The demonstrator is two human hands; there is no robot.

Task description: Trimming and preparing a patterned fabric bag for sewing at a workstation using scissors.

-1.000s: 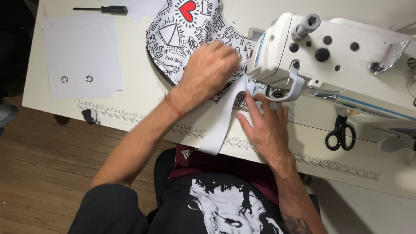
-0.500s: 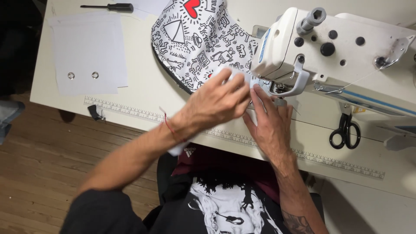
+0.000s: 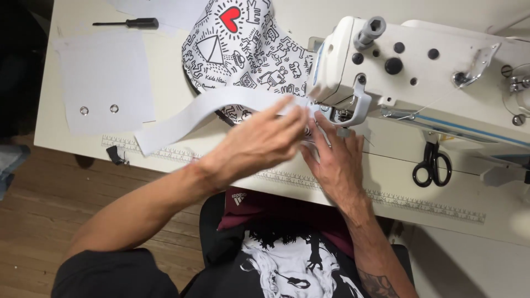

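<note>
White and smooth, a long fabric strip (image 3: 187,117) runs from the needle area of the sewing machine (image 3: 419,66) toward the left part of the desk (image 3: 165,72), where its free end lies flat, close to the front edge. The left hand (image 3: 259,144) rests on top of this strip with the fingers stretched out flat, so the grip is wide and only presses the cloth down. The right hand (image 3: 334,160) lies just beside it, at the presser foot; its fingers are also spread on the fabric, not closed around anything.

Under the strip there is a rounded piece of printed fabric (image 3: 237,49), white with black cartoon drawings and one red heart; it reaches toward the back edge of the desk. There are no containers in view.

At the left side a sheet of white paper (image 3: 105,83) with two metal eyelets lies flat, and a black screwdriver (image 3: 130,23) is near the back left corner. Black scissors (image 3: 432,164) lie under the machine arm, near the front edge at the right. A printed ruler (image 3: 419,203) runs along this front edge. Between the paper and the hands the desk surface is open.
</note>
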